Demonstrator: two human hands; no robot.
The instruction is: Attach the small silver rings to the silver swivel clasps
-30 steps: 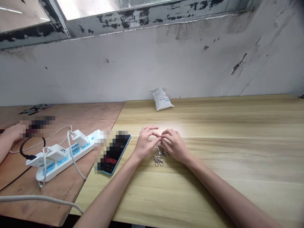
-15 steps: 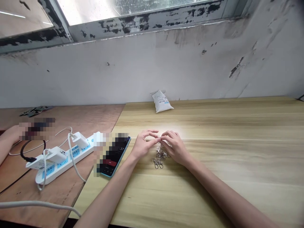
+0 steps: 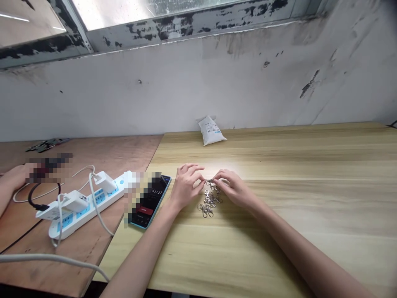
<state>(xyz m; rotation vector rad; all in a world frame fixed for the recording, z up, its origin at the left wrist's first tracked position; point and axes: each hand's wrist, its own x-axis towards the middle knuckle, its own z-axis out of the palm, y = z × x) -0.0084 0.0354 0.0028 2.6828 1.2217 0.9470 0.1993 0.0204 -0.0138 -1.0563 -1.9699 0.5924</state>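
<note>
A small heap of silver metal clasps (image 3: pixel 209 201) lies on the light wooden table (image 3: pixel 294 198). My left hand (image 3: pixel 185 187) and my right hand (image 3: pixel 234 188) rest on the table on either side of the heap. Their fingertips meet above it and pinch one small metal clasp (image 3: pixel 210 182) between them. The other clasps lie loose just below my fingers.
A phone (image 3: pixel 151 200) with a lit screen lies left of my left hand. A white power strip (image 3: pixel 81 203) with chargers and cables sits on the brown board further left. Another person's hand (image 3: pixel 14 178) is at the left edge. A small white bag (image 3: pixel 211 130) leans by the wall.
My hands have spread slightly apart, the right one shifting right, while both keep pinching the clasp. More of the heap shows between them. The view wobbled a little.
</note>
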